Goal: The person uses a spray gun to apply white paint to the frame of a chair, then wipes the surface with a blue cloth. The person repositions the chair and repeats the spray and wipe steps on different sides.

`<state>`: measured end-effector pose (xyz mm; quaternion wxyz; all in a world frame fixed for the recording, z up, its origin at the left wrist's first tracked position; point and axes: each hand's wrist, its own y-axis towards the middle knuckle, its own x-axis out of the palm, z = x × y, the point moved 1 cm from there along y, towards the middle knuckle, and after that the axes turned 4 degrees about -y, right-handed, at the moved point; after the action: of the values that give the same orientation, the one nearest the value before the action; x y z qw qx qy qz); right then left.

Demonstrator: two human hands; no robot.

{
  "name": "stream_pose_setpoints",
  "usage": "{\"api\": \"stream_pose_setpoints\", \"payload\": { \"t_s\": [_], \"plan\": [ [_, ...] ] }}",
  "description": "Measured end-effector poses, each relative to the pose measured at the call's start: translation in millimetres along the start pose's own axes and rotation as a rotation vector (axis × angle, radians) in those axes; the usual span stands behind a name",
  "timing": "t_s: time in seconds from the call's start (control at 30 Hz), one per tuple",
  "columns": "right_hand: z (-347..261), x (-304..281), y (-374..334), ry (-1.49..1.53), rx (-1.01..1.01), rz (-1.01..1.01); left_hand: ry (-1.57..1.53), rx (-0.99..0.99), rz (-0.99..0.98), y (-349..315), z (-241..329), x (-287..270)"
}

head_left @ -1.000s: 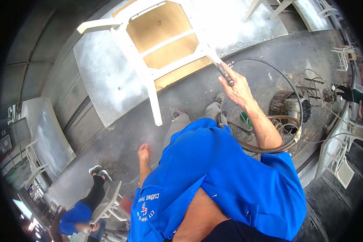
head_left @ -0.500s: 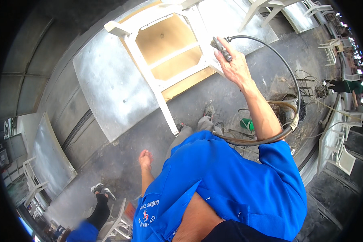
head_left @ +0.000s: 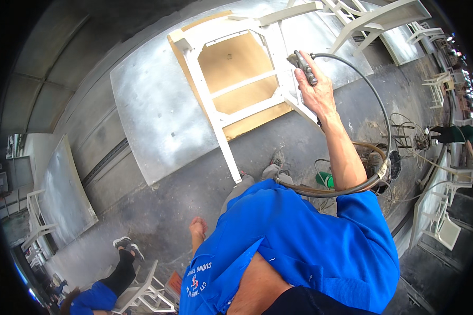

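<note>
Fingers of the right hand are closed around a spray gun, at one o'clock, near the upturned white chair at twelve. The left hand, at seven, looks released, loosely curled, holding nothing visible. Wide arm swing might snag the hose, looped by the forearm, on a chair leg. Past the grey table's edge, floor gives room toward eight.

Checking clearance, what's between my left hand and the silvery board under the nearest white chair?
In the head view, only gray floor shows between your left hand and that board.
</note>
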<state>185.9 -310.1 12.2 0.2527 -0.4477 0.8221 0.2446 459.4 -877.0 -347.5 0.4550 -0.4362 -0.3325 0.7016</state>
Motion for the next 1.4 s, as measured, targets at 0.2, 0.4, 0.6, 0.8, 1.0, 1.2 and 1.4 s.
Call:
{"api": "stream_pose_setpoints", "payload": {
  "t_s": [0.2,0.4,0.6,0.8,1.0,1.2,1.4],
  "plan": [
    [-30.4,20.5,29.5,0.007,-0.059,-0.050,-0.040,0.010,0.014,-8.9,12.4,13.3],
    [-50.8,53.3,33.1,0.199,-0.121,-0.221,-0.050,0.075,-0.022,-10.7,32.6,19.9],
    [-55.9,61.0,36.1,0.240,-0.150,-0.232,-0.024,0.060,0.000,-23.7,28.2,14.8],
    [-43.7,36.9,57.8,0.123,-0.005,-0.106,0.013,0.032,0.034,-21.8,7.0,9.0],
    [-47.1,30.7,53.7,0.049,-0.061,-0.058,0.037,0.007,0.046,-12.9,-0.5,7.0],
    [-72.2,33.4,31.2,0.264,0.023,-0.231,-0.003,0.058,-0.008,-8.0,22.2,3.6],
    [-103.2,21.0,26.9,0.459,-0.164,-0.108,-0.038,0.059,-0.004,2.2,24.6,-5.5]
  ]
}}
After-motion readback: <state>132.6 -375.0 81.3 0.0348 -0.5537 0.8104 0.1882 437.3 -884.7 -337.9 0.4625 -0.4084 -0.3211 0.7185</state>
